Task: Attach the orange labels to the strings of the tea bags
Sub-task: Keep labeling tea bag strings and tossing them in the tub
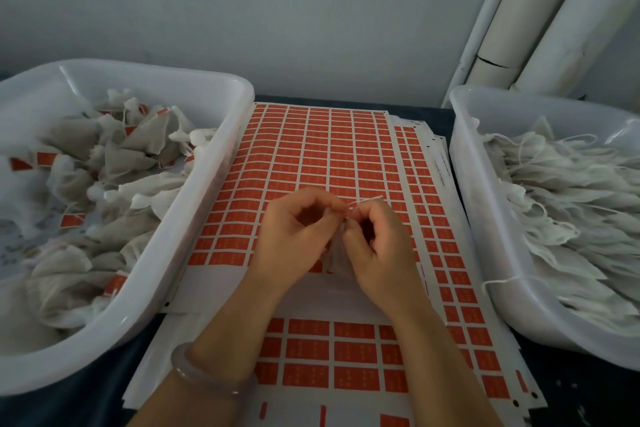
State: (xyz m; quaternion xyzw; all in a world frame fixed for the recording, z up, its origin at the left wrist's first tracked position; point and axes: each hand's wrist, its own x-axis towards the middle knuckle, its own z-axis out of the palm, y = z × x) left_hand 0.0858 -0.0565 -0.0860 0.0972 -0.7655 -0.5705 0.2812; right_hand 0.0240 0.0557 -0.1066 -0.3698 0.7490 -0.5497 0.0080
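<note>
A large white plastic tub (221,135) fills the 9 o'clock side of the view, and in it lies a loose heap of filled tea bags (131,149), many with an orange label on them. A second white tub (464,166) stands at 3 o'clock and holds pale tea bags (571,204) with bare strings, lying close together. Between the two tubs, from 12 o'clock down to 6 o'clock, a stack of label sheets (311,149) lies flat on the dark table (86,402), with rows of small orange labels on white backing. White pipes (540,17) run up the wall at 1 o'clock. Both hands are over the middle of the top sheet, close to each other. The left hand (294,239) has its fingers curled, and thumb and forefinger are pressed together on the string (367,200). The right hand (377,246) is also curled and pinches the same string just beside the left fingertips; the free end of the string points to 1 o'clock. One white tea bag (334,258) hangs between the two palms, partly hidden by the right hand. I cannot tell whether a label is already in the fingers. A pale bangle (194,374) sits on the left wrist at 7 o'clock.
</note>
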